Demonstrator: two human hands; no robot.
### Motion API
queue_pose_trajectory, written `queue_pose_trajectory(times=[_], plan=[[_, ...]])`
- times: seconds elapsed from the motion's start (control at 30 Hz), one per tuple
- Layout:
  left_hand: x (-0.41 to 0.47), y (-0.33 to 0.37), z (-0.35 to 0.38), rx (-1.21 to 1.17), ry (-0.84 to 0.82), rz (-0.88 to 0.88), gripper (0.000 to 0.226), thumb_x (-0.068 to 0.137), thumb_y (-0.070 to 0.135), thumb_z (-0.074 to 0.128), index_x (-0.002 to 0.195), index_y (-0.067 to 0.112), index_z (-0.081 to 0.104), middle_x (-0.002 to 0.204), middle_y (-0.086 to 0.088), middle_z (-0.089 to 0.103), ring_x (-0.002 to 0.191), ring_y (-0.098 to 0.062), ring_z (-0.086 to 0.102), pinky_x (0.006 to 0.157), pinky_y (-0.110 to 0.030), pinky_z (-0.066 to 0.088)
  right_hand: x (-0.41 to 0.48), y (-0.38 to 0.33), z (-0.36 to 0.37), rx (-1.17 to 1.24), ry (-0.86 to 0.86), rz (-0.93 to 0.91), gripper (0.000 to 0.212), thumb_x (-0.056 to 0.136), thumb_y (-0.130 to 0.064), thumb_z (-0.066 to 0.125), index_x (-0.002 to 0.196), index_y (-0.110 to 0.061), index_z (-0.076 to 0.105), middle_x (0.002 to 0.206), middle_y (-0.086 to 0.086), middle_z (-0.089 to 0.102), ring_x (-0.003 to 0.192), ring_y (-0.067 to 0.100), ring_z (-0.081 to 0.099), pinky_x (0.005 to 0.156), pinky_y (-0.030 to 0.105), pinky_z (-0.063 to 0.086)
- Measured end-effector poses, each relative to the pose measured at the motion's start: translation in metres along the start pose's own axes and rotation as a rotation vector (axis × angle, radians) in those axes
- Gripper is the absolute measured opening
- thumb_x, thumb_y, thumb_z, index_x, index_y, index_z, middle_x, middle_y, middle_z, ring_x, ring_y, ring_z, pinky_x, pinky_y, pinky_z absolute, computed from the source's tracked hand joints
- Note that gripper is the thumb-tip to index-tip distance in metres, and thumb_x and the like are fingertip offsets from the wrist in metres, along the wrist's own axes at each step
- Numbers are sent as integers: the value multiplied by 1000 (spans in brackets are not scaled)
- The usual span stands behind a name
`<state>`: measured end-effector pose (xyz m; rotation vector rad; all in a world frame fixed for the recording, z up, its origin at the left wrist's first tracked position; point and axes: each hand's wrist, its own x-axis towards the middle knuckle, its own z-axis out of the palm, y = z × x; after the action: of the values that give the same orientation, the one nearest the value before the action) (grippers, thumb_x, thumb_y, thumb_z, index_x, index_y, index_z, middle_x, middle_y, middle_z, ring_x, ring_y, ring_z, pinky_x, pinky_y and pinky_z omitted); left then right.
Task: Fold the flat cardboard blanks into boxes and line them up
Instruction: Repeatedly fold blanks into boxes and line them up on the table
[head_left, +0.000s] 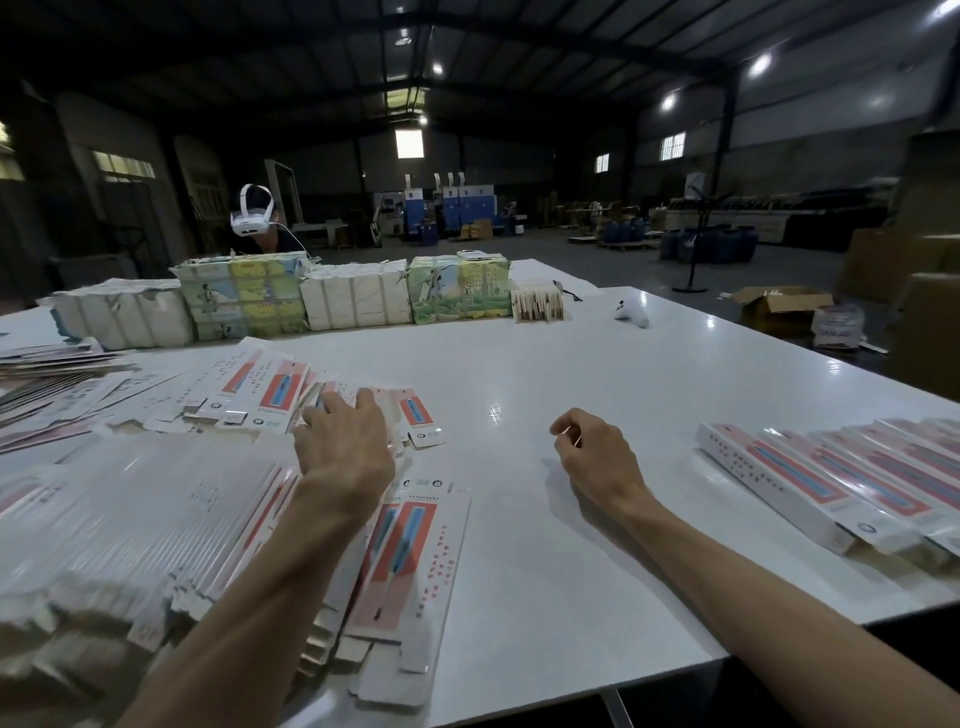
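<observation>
Flat white blanks printed with a red panel and a blue pen lie fanned across the left of the white table. My left hand rests palm down on the far fan of blanks, fingers spread over them. A thick stack of blanks lies under my left forearm, with one blank sticking out to its right. My right hand hovers above bare table, fingers loosely curled and holding nothing. Folded boxes lie side by side in a row at the right edge.
Wrapped paper bundles form a wall along the far side of the table. A person wearing a white headset sits behind them. A small white object lies far right. An open carton stands on the floor beyond the table.
</observation>
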<state>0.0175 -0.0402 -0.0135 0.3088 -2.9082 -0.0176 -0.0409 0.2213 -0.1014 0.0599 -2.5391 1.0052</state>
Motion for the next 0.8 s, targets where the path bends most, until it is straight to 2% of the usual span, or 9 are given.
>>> queue_pose_trajectory(times=[0.13,0.2,0.23,0.33,0.47,0.57,0.67,0.73,0.8], plan=[[2,0,-14,-215,-19,74,41,93,26,79,129,17,61,116,-9,69,88,-21,67,71,-34,57,1,1,0,26,-6,14,19,99,-15,55,110,-19,69,94,-6,68,89,19,64,83,41,55],[7,6,-24,-401,-66,138,31,93,25,78,122,17,71,110,-8,75,76,-19,71,57,-29,55,2,1,0,35,-6,10,19,99,-15,55,110,-19,70,95,-6,68,90,19,64,83,39,54],[8,11,-27,-502,-88,188,30,94,24,76,123,17,72,108,-7,76,75,-19,72,55,-28,54,2,1,1,41,-6,11,19,99,-15,55,109,-19,70,94,-6,68,90,19,64,83,39,54],[11,38,-23,-891,-239,259,35,100,19,66,134,21,65,105,0,74,89,-19,73,63,-30,55,2,2,1,85,-8,32,19,97,-13,55,103,-22,70,87,-7,66,86,21,65,81,40,55],[12,77,12,-1333,-563,118,32,106,24,57,137,33,56,102,-3,79,101,-25,71,77,-40,58,3,5,1,180,3,28,19,98,-8,55,101,-17,71,90,-4,70,87,20,68,84,46,59],[9,92,51,-1592,-685,22,34,106,25,57,138,37,52,116,-14,72,105,-30,70,81,-46,59,2,4,0,242,2,6,17,103,-10,53,100,-17,68,92,-4,72,83,21,73,73,45,64],[4,94,75,-1734,-726,-31,40,105,20,58,141,36,49,111,-17,70,99,-34,72,79,-51,62,-2,0,-1,388,-15,9,16,108,-13,48,102,-17,63,86,5,73,67,27,77,63,52,65],[5,94,82,-1748,-692,-53,45,103,16,56,141,39,47,122,-18,67,103,-37,71,75,-49,63,-5,-2,0,384,12,-48,12,109,-15,49,108,-17,62,86,4,73,66,26,77,65,51,65],[4,92,82,-1771,-686,-74,45,100,15,57,138,38,48,124,-19,66,99,-36,72,65,-43,64,-6,-7,0,306,72,-161,11,108,-16,55,118,-18,61,92,0,69,73,21,76,67,45,66]])
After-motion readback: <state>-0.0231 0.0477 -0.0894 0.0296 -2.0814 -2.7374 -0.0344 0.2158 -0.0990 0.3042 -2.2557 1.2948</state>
